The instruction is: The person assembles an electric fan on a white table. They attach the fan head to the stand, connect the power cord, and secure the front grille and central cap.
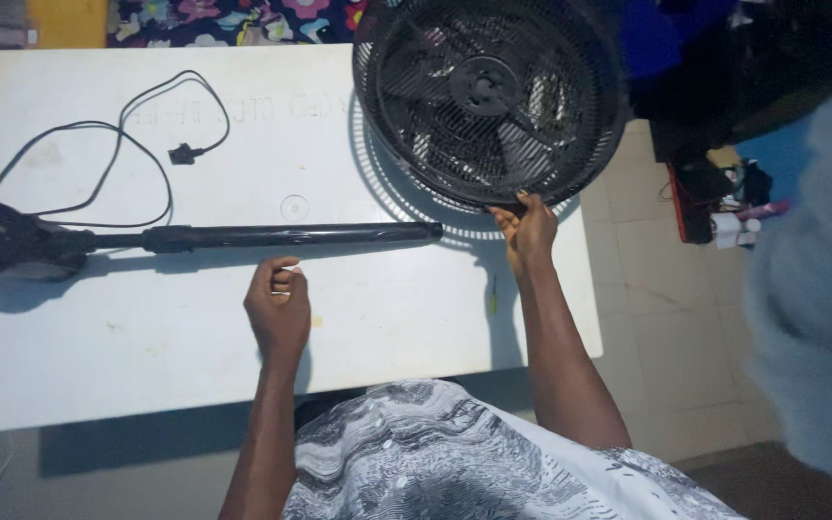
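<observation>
- Closest in, the grey patterned garment fills the bottom edge, both forearms reaching out over the white table
- Left hand rests on the tabletop, fingers curled shut around something small and pale; what it is, I can't tell
- Right hand pinches the lower rim of the black fan head, tilting it up off the white grille beneath
- Black stand pole lies flat just beyond the left hand, base at far left, cord looped behind

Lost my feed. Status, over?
Right hand grips black fan head at its rim. Left hand closed on white table, beside fan pole. Nothing between.
</observation>
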